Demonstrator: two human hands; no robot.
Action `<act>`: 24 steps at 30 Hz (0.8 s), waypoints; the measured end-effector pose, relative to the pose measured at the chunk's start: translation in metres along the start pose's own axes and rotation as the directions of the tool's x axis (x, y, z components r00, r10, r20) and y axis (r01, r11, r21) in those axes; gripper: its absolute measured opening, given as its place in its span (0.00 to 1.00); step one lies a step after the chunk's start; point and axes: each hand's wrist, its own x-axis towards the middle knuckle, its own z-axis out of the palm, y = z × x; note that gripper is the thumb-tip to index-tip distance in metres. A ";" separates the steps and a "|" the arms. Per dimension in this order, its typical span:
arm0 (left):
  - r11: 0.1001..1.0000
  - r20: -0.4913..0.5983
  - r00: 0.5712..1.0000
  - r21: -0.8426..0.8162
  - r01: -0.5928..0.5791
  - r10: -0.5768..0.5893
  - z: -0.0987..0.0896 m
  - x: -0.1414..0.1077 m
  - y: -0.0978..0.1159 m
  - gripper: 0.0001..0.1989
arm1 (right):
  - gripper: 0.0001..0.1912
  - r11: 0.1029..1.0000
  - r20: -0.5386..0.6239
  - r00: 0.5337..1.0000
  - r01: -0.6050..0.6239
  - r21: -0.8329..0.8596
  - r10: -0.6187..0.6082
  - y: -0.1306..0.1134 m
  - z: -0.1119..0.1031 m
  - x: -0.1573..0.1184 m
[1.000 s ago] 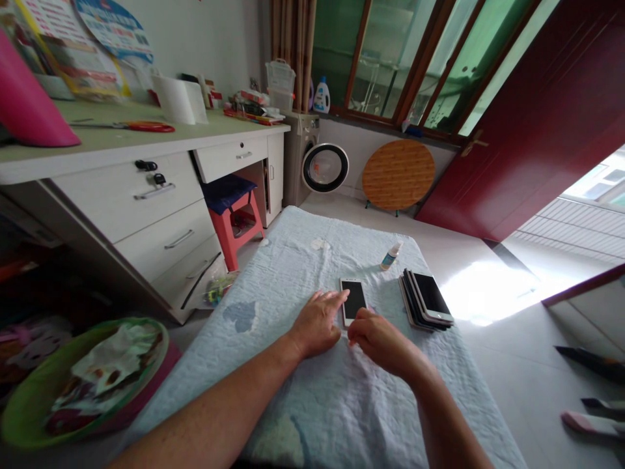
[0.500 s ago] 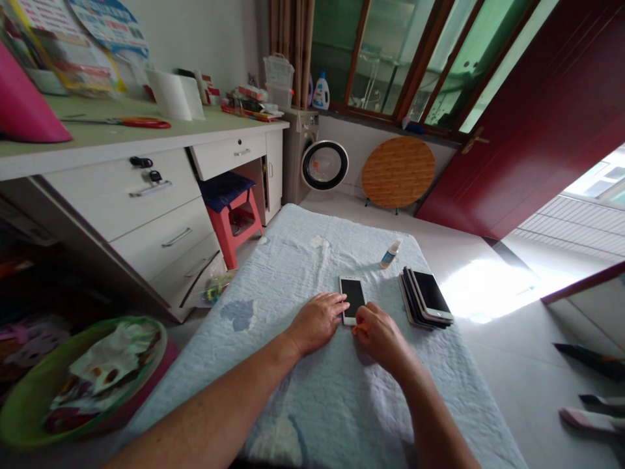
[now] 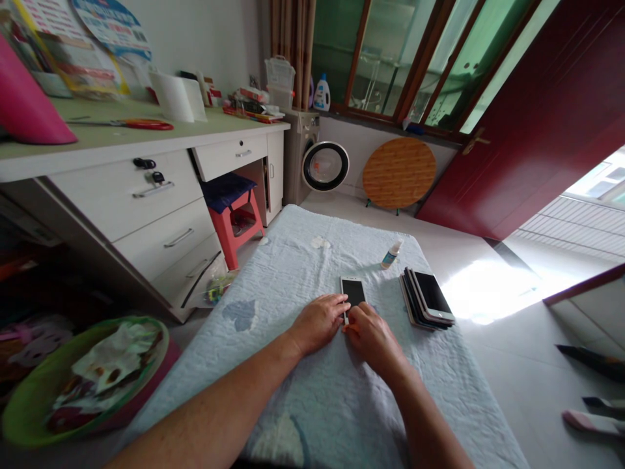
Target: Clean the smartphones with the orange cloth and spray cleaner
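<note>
A white smartphone [image 3: 354, 291] with a dark screen lies face up on a pale blue quilted cover [image 3: 312, 260]. My left hand [image 3: 321, 319] rests flat along the phone's left edge, its fingers stretched out and the tips on the phone. Bunched in my right hand [image 3: 374, 335] is a small orange cloth [image 3: 348, 328], held against the phone's lower end. That hand hides the phone's lower right part. To the right is a stack of phones [image 3: 430, 299], the top one white-framed. A small spray bottle [image 3: 391, 255] stands behind the stack.
At the left stands a white desk [image 3: 161, 202] with a paper roll [image 3: 176, 96] and red-handled scissors [image 3: 146, 124] on top. A green-rimmed basket [image 3: 29, 410] sits low at the left. Beyond the bed are a red stool [image 3: 229, 228] and a washing machine with an open door [image 3: 325, 166].
My right hand, with the orange cloth, has moved left across the phone's lower end towards my left hand. My left hand stays in place on the phone's edge.
</note>
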 end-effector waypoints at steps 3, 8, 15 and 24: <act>1.000 0.005 1.000 0.003 0.004 -0.004 0.000 0.000 0.000 0.20 | 0.04 0.999 0.006 0.999 -0.040 -0.026 0.040 0.008 -0.006 -0.002; 1.000 0.006 1.000 0.005 -0.003 0.003 0.001 0.000 -0.001 0.20 | 0.03 0.989 -0.022 0.992 -0.122 -0.081 0.121 0.021 -0.013 -0.006; 1.000 -0.001 1.000 0.012 -0.008 0.008 0.005 0.002 -0.005 0.18 | 0.03 0.989 -0.025 0.992 -0.125 -0.082 0.124 0.016 -0.007 -0.004; 1.000 0.013 1.000 -0.011 0.009 -0.009 0.001 0.003 -0.001 0.17 | 0.05 0.997 -0.010 0.999 -0.040 -0.059 0.040 0.002 0.004 0.001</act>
